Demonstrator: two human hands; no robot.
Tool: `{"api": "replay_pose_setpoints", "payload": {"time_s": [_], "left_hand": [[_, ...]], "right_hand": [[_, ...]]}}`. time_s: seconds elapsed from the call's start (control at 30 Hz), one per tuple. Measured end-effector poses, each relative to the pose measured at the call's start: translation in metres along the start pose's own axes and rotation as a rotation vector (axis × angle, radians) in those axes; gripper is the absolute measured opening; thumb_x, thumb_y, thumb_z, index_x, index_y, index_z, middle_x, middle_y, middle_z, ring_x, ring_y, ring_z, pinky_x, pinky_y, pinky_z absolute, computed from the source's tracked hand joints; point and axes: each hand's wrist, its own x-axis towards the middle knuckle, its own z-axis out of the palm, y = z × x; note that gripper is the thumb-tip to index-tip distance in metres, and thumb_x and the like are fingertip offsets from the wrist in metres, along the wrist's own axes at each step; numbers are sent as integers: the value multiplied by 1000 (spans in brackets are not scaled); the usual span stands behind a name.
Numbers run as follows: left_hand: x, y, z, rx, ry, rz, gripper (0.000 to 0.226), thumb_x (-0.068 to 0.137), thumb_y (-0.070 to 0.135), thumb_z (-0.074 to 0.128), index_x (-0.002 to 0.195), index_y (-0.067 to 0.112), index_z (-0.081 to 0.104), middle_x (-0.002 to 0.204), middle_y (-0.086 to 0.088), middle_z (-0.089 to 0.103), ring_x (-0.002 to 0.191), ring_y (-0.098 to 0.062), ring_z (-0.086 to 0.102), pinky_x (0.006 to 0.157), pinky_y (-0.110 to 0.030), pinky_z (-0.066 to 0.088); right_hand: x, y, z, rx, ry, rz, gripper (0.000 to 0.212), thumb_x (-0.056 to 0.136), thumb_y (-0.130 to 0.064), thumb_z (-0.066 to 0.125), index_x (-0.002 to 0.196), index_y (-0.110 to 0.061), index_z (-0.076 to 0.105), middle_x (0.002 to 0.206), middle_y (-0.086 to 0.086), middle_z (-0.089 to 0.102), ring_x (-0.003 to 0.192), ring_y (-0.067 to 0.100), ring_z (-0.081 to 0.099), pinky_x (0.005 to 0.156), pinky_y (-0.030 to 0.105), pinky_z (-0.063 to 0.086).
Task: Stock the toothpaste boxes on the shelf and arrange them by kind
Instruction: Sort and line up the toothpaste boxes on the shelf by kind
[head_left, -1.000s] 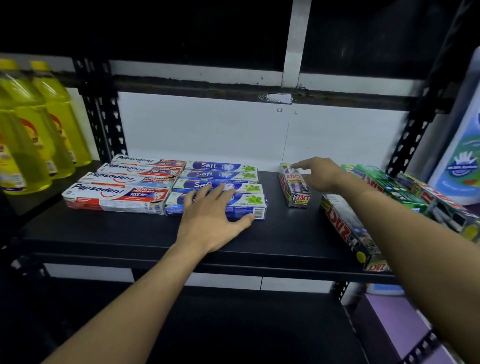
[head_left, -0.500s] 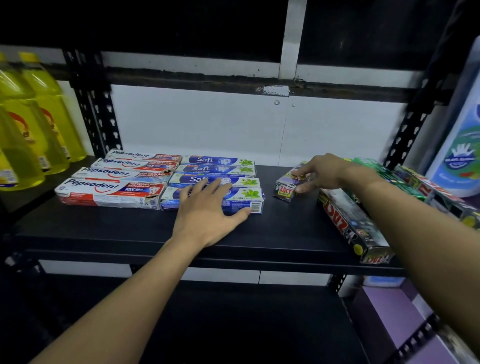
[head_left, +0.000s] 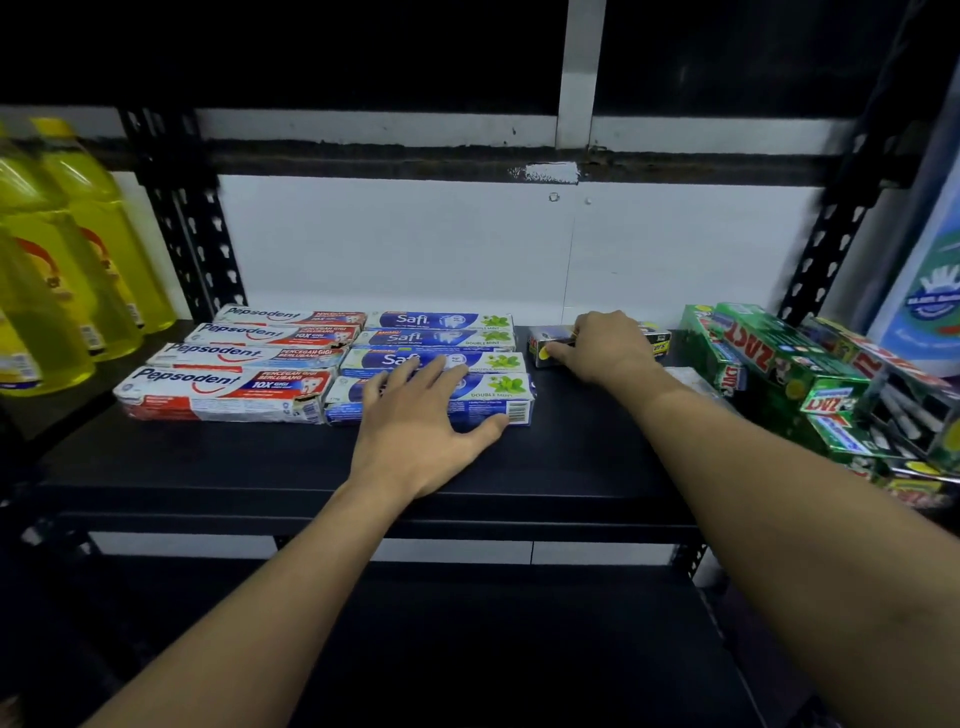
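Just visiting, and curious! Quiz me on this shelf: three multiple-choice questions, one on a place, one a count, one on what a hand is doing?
1. Where do the Safi boxes lie?
A) left of the Pepsodent boxes
B) right of them
C) stacked on top of them

2. How many Pepsodent boxes show?
A) four
B) two
C) six

3. The left hand is:
A) gripping a bottle
B) hanging in mid-air
C) lying flat on the front Safi box

Answers:
1 B: the blue Safi rows sit directly right of the Pepsodent rows.
2 A: four red-and-white boxes lie one behind another.
3 C: its straight fingers rest on that box.
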Motion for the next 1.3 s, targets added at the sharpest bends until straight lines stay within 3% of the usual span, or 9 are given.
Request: {"api": "replay_pose_setpoints", "payload": {"time_s": [0.27, 0.47, 0.53, 0.6, 0.67, 0.8, 0.97, 1.3], "left_hand": [[-2, 1, 0, -10, 7, 2, 85, 81, 86, 31, 152, 40, 31, 163, 13, 23, 151, -15, 11, 122, -40, 6], [1, -1, 3, 0, 7, 5, 91, 75, 90, 23, 152, 43, 28, 163, 16, 19, 151, -12, 10, 122, -40, 6], [2, -2, 3, 8, -2, 7, 90, 76, 90, 23, 152, 43, 26, 164, 16, 18, 151, -12, 9, 122, -41, 7], [3, -1, 2, 11, -8, 7, 88, 78, 89, 25, 152, 43, 25, 164, 16, 17, 151, -12, 8, 122, -41, 7], [2, 0, 2, 18, -8, 9, 87, 79, 88, 25, 153, 42, 26, 164, 16, 18, 151, -11, 8, 122, -41, 6], [1, 0, 2, 13, 1, 13, 85, 81, 87, 27, 153, 41, 27, 163, 16, 19, 151, -11, 9, 122, -40, 6], [2, 0, 2, 18, -1, 10, 84, 82, 86, 27, 154, 41, 26, 163, 17, 19, 151, -10, 9, 122, -41, 7], [2, 0, 3, 7, 13, 6, 83, 83, 85, 30, 153, 40, 28, 162, 17, 22, 151, -10, 11, 122, -39, 8]], "right_hand": [[7, -13, 35, -3, 158, 122, 61, 90, -66, 43, 122, -18, 62, 124, 10, 60, 123, 36, 44, 100, 46, 39], [15, -8, 45, 73, 164, 74, 54, 92, -56, 47, 131, -20, 55, 131, 10, 55, 128, 36, 38, 103, 44, 38], [14, -4, 45, 118, 168, 74, 53, 92, -46, 50, 137, -18, 48, 145, 14, 44, 134, 36, 34, 110, 45, 34], [11, -2, 43, 159, 173, 123, 56, 92, -40, 52, 143, -18, 43, 160, 18, 20, 144, 38, 20, 118, 46, 22], [8, -3, 43, 153, 138, 139, 55, 94, -39, 49, 144, -18, 41, 162, 18, 9, 148, 39, 8, 120, 49, 11], [7, -4, 43, 122, 17, 101, 61, 99, -43, 36, 154, -21, 23, 164, 12, 9, 149, 39, -1, 120, 56, 2], [9, -4, 43, 143, -55, 68, 62, 99, -50, 27, 156, -28, 13, 165, 5, 0, 150, 34, -11, 117, 61, -4], [8, -7, 43, 138, -72, 58, 65, 97, -60, 27, 155, -36, 12, 165, 2, -1, 150, 33, -11, 113, 66, -4]]}}
